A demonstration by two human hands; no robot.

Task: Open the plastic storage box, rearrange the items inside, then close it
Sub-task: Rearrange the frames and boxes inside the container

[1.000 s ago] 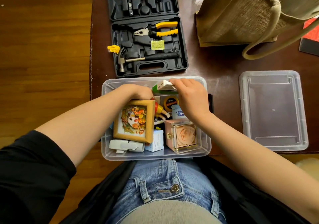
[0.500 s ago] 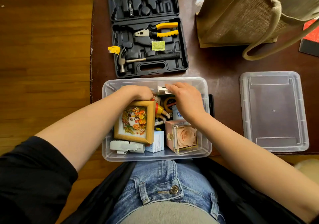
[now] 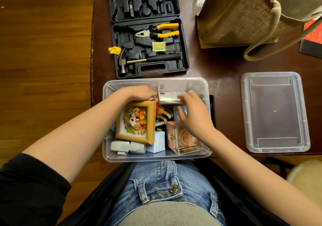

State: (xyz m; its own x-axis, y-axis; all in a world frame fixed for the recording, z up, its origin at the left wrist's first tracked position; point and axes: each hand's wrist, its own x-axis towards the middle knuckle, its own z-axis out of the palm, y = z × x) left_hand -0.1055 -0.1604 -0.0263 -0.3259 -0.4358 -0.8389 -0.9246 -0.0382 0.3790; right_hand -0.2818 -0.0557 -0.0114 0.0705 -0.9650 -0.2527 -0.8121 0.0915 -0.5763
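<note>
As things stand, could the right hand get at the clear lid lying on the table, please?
Probably yes: the lid lies bare on the table beside the storage box, on that hand's side. The right hand would first have to let go of the white carton.

A single head-worn camera looks steeply down from above the person's lap, close over both hands [image 3: 141, 93] inside the clear storage box [image 3: 155, 83]. The wide view reaches past them to the table [image 3: 217, 69] and, leftward, the floor [image 3: 43, 51].
</note>
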